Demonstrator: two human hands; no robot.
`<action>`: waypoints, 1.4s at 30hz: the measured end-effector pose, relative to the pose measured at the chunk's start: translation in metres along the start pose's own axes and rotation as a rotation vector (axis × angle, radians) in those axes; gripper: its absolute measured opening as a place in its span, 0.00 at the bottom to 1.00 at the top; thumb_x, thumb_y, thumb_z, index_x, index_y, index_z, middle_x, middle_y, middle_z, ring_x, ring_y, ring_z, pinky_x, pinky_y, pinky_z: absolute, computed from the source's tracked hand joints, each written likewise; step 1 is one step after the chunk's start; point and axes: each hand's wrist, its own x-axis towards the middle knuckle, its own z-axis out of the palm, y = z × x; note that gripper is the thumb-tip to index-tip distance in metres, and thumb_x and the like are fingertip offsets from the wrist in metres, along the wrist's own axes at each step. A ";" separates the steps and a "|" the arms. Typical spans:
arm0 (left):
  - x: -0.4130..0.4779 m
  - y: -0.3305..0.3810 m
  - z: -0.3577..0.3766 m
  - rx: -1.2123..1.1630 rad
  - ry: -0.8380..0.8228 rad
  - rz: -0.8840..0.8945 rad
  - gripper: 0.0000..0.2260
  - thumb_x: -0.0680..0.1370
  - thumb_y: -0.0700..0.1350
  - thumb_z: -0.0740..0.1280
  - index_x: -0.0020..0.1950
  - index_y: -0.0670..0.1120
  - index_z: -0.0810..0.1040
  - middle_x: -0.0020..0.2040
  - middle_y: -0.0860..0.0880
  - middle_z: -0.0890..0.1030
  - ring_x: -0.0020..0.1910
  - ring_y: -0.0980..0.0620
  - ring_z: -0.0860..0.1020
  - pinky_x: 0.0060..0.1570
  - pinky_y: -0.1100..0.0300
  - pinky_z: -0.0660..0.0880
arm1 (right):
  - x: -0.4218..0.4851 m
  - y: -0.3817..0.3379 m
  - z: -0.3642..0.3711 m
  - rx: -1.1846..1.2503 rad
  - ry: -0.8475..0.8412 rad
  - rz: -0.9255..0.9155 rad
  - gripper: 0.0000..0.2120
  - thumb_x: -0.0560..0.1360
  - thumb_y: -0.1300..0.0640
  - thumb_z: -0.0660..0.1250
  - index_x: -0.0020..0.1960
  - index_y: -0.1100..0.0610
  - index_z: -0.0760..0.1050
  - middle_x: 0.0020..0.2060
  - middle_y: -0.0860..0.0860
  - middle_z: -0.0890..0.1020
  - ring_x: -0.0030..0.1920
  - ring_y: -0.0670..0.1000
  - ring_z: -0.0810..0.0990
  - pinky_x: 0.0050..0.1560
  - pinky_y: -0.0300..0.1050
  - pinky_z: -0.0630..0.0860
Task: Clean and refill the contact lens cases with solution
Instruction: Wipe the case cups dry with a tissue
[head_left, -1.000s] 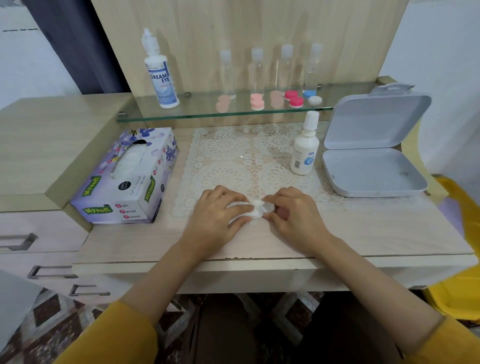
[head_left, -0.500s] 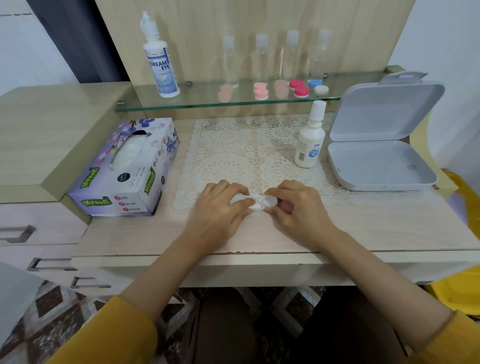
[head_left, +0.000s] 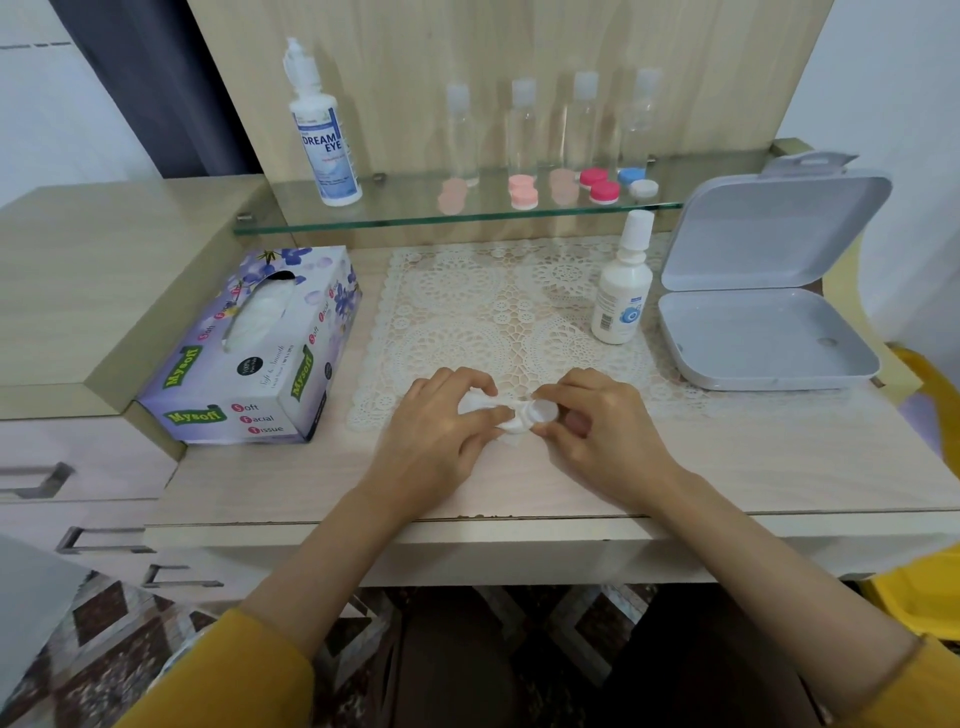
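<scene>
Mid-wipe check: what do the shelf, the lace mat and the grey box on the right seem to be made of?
Shelf: clear glass, glossy; see-through, with a greenish front edge. Lace mat: white openwork sheet, with the table showing through the holes; fabric or vinyl, cannot tell. Grey box: likely moulded plastic, smooth matt finish, rounded corners, hinged lid open.

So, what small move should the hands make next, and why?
Probably rub the tissue once more over the white lens case: the left hand holds it against the case, the right hand pinches the case, and the small solution bottle stands capped.
</scene>
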 end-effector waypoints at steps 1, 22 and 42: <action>0.000 0.000 0.000 -0.024 -0.006 -0.012 0.08 0.73 0.46 0.64 0.47 0.48 0.82 0.49 0.47 0.77 0.45 0.51 0.71 0.41 0.57 0.69 | 0.000 0.000 0.000 0.000 -0.002 0.001 0.05 0.66 0.60 0.67 0.39 0.62 0.80 0.31 0.53 0.75 0.31 0.52 0.71 0.31 0.42 0.68; 0.002 0.002 0.002 -0.068 0.011 -0.035 0.05 0.73 0.45 0.64 0.45 0.48 0.80 0.44 0.49 0.75 0.41 0.53 0.70 0.36 0.56 0.71 | -0.001 0.002 0.001 -0.005 -0.006 0.010 0.05 0.67 0.61 0.67 0.40 0.62 0.79 0.32 0.54 0.75 0.33 0.53 0.72 0.33 0.43 0.69; 0.003 0.010 -0.008 -0.113 0.156 -0.108 0.10 0.73 0.48 0.65 0.46 0.43 0.82 0.39 0.51 0.82 0.42 0.57 0.74 0.49 0.61 0.64 | -0.001 -0.003 0.000 0.051 0.117 0.080 0.06 0.65 0.65 0.72 0.43 0.61 0.81 0.36 0.54 0.78 0.33 0.53 0.76 0.35 0.40 0.72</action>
